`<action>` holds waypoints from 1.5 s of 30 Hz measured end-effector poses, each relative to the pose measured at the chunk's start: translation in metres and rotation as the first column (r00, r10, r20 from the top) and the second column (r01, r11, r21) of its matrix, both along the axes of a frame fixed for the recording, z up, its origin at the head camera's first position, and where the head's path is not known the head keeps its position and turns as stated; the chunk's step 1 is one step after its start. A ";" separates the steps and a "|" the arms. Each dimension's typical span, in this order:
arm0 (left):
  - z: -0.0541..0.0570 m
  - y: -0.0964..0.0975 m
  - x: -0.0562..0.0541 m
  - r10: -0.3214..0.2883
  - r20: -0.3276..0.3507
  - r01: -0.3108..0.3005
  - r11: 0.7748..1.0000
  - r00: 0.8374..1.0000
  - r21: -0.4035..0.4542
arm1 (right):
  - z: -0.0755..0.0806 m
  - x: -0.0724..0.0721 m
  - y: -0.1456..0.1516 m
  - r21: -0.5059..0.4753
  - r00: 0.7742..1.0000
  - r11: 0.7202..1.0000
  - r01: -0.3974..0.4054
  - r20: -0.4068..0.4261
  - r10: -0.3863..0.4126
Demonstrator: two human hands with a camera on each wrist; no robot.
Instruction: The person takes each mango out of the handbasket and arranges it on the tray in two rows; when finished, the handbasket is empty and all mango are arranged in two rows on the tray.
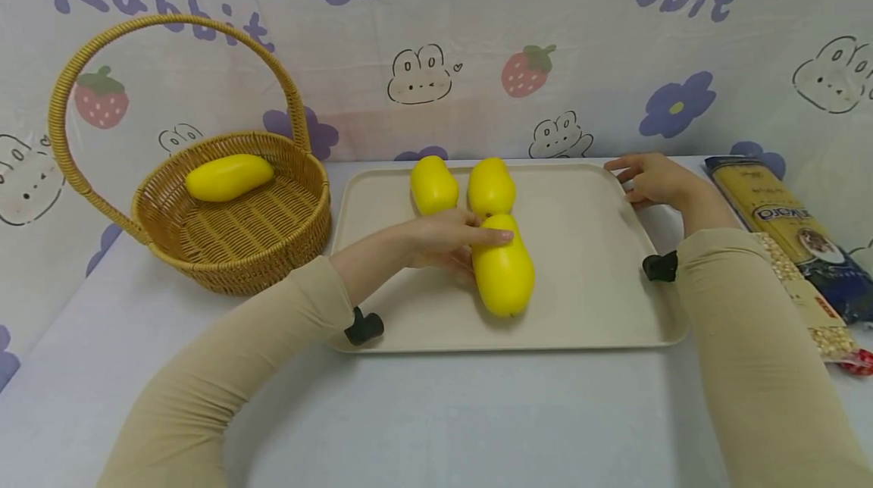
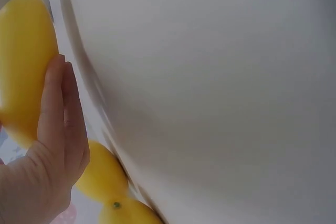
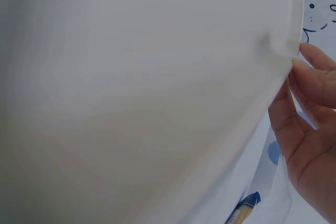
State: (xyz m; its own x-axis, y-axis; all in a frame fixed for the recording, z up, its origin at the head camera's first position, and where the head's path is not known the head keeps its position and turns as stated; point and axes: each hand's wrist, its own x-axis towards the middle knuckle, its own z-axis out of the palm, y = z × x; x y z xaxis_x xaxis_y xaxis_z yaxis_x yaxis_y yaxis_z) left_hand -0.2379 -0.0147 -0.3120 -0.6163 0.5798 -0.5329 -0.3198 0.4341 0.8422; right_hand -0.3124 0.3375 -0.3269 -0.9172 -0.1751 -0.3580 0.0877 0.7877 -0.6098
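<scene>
In the head view my left hand (image 1: 446, 238) grips a smooth yellow pear-shaped fruit (image 1: 505, 272), like a papaya, over the middle of the beige tray (image 1: 586, 245). The left wrist view shows fingers (image 2: 55, 108) wrapped along the side of this fruit (image 2: 26, 61). Two more yellow fruits, one at left (image 1: 434, 186) and one at right (image 1: 491, 186), lie at the tray's back edge. My right hand (image 1: 658, 181) is at the tray's far right corner. Close up in the right wrist view, its thumb and fingers (image 3: 317, 85) pinch the corner of the tray (image 3: 236, 103).
Left of the tray stands a wicker basket (image 1: 317, 208) with a tall handle and one yellow fruit (image 1: 229, 177) inside. At the right lie a pasta packet (image 1: 784, 208) and a bag of pale kernels (image 1: 818, 314). A printed cloth (image 1: 464, 18) hangs behind.
</scene>
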 end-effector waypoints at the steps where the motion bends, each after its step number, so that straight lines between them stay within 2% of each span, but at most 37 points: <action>1: 0.000 0.000 0.000 -0.002 0.000 0.002 1.000 1.000 -0.001 | 0.000 0.000 0.000 -0.002 1.000 1.000 0.001 0.000 -0.001; 15: -0.006 0.006 0.003 0.000 0.007 0.001 1.000 1.000 -0.031 | -0.001 0.000 0.000 0.002 1.000 1.000 0.003 -0.004 -0.003; 26: -0.007 0.009 0.005 0.014 -0.029 -0.015 0.999 0.999 -0.044 | -0.001 0.000 0.000 -0.006 1.000 1.000 0.010 0.003 -0.010; 30: -0.007 0.009 0.006 -0.004 -0.062 0.000 0.998 0.998 -0.069 | -0.001 0.000 0.000 -0.016 1.000 1.000 0.016 0.001 -0.016; 36: -0.009 0.008 0.007 -0.077 -0.151 0.056 0.989 0.986 -0.135 | 0.000 0.000 0.000 -0.008 1.000 1.000 0.007 0.001 -0.006; 45: -0.007 0.006 0.008 -0.099 -0.228 0.046 0.972 0.969 -0.229 | -0.001 0.000 -0.001 -0.008 1.000 1.000 0.008 -0.006 -0.008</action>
State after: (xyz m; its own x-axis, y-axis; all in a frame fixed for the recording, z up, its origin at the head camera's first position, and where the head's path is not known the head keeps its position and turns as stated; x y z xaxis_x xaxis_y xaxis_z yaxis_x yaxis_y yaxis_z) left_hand -0.2299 -0.0084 -0.3193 -0.7005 0.5127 -0.4963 -0.0839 0.6315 0.7708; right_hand -0.3119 0.3367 -0.3279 -0.9208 -0.1703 -0.3510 0.0902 0.7824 -0.6162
